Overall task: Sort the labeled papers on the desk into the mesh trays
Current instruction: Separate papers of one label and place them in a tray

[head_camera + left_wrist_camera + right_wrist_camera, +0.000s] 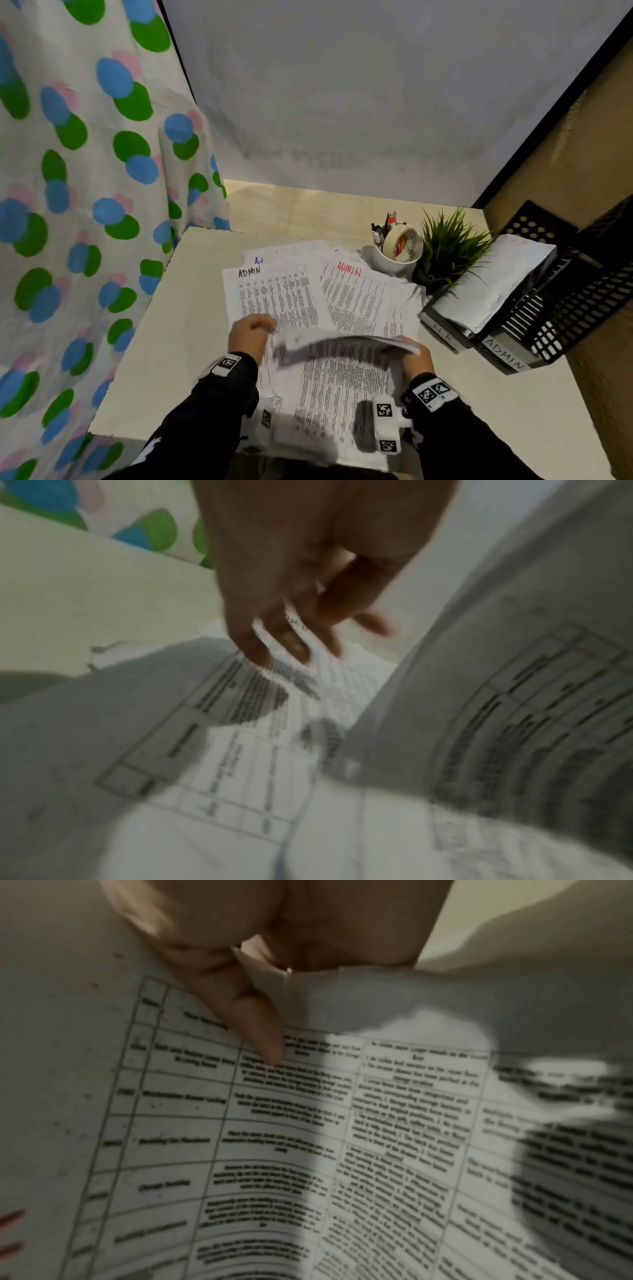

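I am looking down at a pale desk (164,342) strewn with printed papers. My right hand (416,359) pinches the edge of a lifted sheet (346,342), which arcs above the pile in front of me and is blurred; in the right wrist view my thumb and fingers (260,1031) are folded over its border, with table text running beneath. My left hand (250,334) hovers low over the spread papers with fingers loosely extended, holding nothing; in the left wrist view the fingertips (291,642) hang just above a printed page. Farther back lie a sheet marked ADMIN in black (274,294) and, beside it, a sheet marked ADMIN in red (359,298). At the right edge stand black mesh trays (555,308), with tags reading HR (443,334) and ADMIN (505,353), and papers already rest in one of them. A white cup of pens (394,253) and a small green plant (448,243) sit between the papers and the trays. A dotted curtain (85,171) hangs on my left.
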